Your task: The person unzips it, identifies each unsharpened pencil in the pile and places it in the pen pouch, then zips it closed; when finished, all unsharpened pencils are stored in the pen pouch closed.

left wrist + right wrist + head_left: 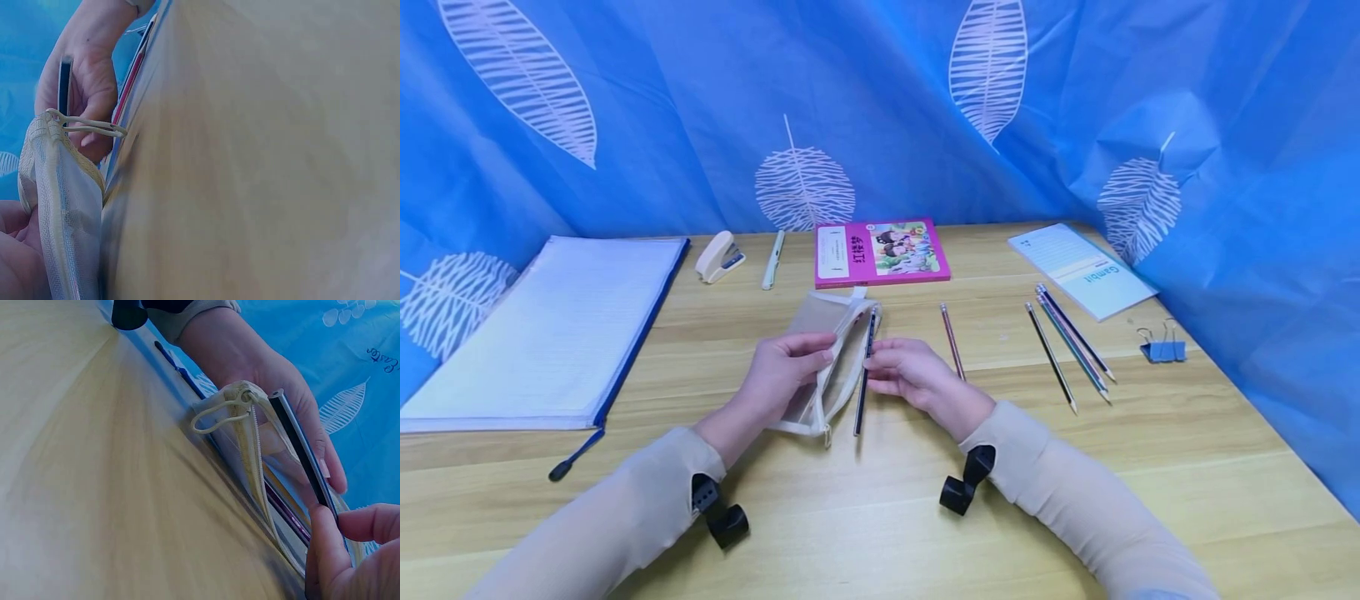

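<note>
My left hand (pixel 778 371) grips the near side of a pale mesh zip pouch (pixel 823 317), thumb on its upper edge. The pouch's mouth gapes toward the right, and a looped zip pull (pixel 215 419) hangs at its near end. Between thumb and fingers, my right hand (pixel 913 375) pinches a dark striped pencil (pixel 860 408). That pencil slants along the pouch's opening, its flat end facing the right wrist camera. Another dark reddish pencil (pixel 287 515) shows within the pouch in the right wrist view. A red pencil (pixel 952 337) lies just beyond my right hand.
Several pencils (pixel 1051 358) lie to the right, near a blue binder clip (pixel 1165 352) and a notebook (pixel 1078 271). A pink book (pixel 883 254), a pen (pixel 772 260) and a stapler (pixel 718 258) sit along the back. A white document folder (pixel 565 321) covers the left side.
</note>
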The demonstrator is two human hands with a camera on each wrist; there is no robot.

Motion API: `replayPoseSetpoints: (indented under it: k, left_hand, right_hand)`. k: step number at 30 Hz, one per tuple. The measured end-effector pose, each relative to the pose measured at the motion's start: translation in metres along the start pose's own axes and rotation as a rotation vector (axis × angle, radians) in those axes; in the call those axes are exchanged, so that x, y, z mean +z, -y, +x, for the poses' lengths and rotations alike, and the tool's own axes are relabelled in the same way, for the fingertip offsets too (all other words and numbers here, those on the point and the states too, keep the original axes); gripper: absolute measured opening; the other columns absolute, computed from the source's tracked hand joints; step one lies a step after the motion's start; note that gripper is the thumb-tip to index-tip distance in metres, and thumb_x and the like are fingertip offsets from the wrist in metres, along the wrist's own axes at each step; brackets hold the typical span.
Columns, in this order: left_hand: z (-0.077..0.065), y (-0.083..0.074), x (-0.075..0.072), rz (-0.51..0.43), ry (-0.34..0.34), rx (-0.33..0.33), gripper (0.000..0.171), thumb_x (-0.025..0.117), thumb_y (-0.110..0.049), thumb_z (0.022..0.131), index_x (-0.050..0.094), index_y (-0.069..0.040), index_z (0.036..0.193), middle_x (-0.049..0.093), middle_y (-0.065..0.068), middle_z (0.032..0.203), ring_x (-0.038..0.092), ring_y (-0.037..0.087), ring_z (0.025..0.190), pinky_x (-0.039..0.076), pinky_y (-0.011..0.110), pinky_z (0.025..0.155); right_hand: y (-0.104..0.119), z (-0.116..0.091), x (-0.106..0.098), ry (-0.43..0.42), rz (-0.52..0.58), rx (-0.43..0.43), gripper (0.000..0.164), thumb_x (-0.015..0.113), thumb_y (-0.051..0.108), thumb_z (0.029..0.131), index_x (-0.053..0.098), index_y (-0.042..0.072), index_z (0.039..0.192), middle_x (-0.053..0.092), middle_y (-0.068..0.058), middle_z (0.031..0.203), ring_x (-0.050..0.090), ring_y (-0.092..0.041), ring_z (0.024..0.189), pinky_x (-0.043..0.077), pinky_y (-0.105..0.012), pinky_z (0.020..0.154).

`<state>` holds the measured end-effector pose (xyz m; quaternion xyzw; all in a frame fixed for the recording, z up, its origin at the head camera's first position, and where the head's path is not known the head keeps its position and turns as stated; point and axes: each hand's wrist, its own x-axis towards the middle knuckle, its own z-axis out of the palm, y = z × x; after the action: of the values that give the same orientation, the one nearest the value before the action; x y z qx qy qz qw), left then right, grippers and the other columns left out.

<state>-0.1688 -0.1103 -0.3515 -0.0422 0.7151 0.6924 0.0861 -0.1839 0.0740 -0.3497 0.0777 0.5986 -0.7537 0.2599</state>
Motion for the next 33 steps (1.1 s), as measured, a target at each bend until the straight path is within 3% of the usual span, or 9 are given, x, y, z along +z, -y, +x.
replayPoseSetpoints:
  k: [11, 21, 30, 33]
  left_hand:
    - [0.001, 0.003, 0.009, -0.035, 0.037, 0.019, 0.035, 0.063, 0.0, 0.083, 0.059, 0.003, 0.118, 0.069, 0.007, 0.104, 0.061, 0.005, 0.077, 0.052, 0.02, 0.068]
    - [0.0, 0.002, 0.014, -0.041, 0.065, 0.015, 0.034, 0.062, 0.002, 0.084, 0.06, 0.004, 0.117, 0.068, 0.011, 0.106, 0.062, 0.006, 0.08, 0.053, 0.021, 0.07]
    - [-0.001, -0.001, 0.017, -0.036, 0.055, 0.013, 0.033, 0.062, 0.001, 0.085, 0.061, 0.002, 0.118, 0.069, 0.01, 0.106, 0.06, 0.005, 0.083, 0.052, 0.02, 0.068]
    - [0.0, -0.001, 0.017, -0.033, 0.059, 0.007, 0.034, 0.063, 0.0, 0.084, 0.061, 0.001, 0.118, 0.069, 0.008, 0.105, 0.059, 0.005, 0.084, 0.052, 0.019, 0.068]
  right_hand:
    - [-0.006, 0.011, 0.009, -0.027, 0.022, -0.027, 0.037, 0.051, -0.01, 0.083, 0.045, -0.012, 0.12, 0.059, -0.008, 0.083, 0.06, -0.014, 0.074, 0.052, -0.035, 0.083]
    - [-0.001, 0.014, 0.006, -0.043, 0.058, -0.007, 0.033, 0.05, -0.01, 0.084, 0.049, -0.01, 0.118, 0.061, -0.006, 0.083, 0.063, -0.013, 0.07, 0.054, -0.03, 0.077]
    - [-0.006, 0.019, 0.015, -0.088, -0.002, -0.049, 0.038, 0.054, -0.014, 0.082, 0.05, -0.012, 0.119, 0.061, -0.017, 0.1, 0.065, -0.018, 0.074, 0.054, -0.033, 0.077]
    - [-0.008, 0.02, 0.017, -0.114, -0.016, -0.059, 0.034, 0.056, -0.014, 0.081, 0.051, -0.011, 0.115, 0.061, -0.017, 0.098, 0.065, -0.019, 0.075, 0.055, -0.032, 0.076]
